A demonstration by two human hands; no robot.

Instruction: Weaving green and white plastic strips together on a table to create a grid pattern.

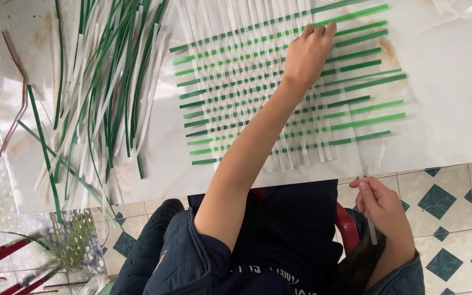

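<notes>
Looking down: I see a woven mat (279,93) of green and white strips lying flat on a pale glossy table (449,109), straight ahead of me
Left hand (307,54): stretched out over the far part of the weave, fingers curled and pressing on the strips; it seems to pin them rather than grasp any, though the fingertips are turned from view
Right hand (383,205): near my lap, off the table edge, pinched closed on a single white strip (368,210) that runs up toward the mat's right edge
Handling: I judge the strips light, thin, springy and slick, so they would slide out of the weave easily; best taken by a pinch near a free end while the other hand holds the crossings down
Loose strips (94,82): a jumbled heap of green and white lengths at the left of the table, well apart from the mat
Hard to make out: my forearm covers the middle of the weave; the heap's top is cut off; where the held strip joins the mat is unclear against the pale surface
</notes>
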